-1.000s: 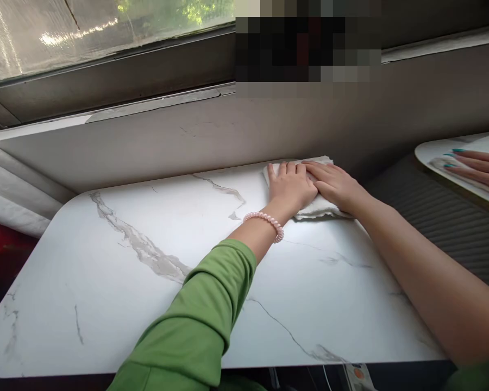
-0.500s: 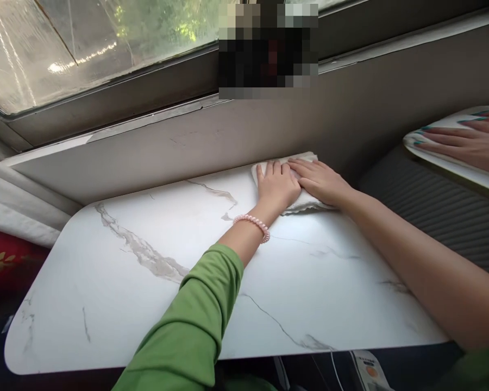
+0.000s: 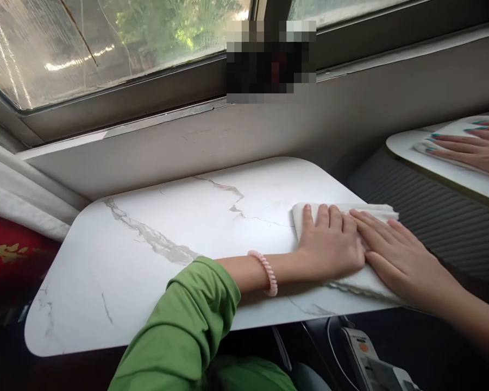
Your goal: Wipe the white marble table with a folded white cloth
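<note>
A folded white cloth (image 3: 375, 279) lies on the right end of a white marble-patterned table (image 3: 171, 217). My left hand (image 3: 330, 241), with a pink coiled band (image 3: 264, 271) at the wrist, presses flat on the cloth with its fingers pointing away from me. Beside it, my right hand (image 3: 399, 250) also lies flat on the cloth, fingers stretched out. The two hands touch side by side, and both are open. Part of the cloth is covered by them.
A wall and window (image 3: 146, 49) run along the far side. At the right, another person's hand (image 3: 468, 141) rests on a white cloth on a second table (image 3: 399, 144). A ribbed grey surface (image 3: 424, 217) separates the tables. Below the near edge sits a white device (image 3: 370, 358).
Both hands and the cloth have slid from the far edge toward me and to the right. The view has shifted slightly, and the other person's hand has moved a little.
</note>
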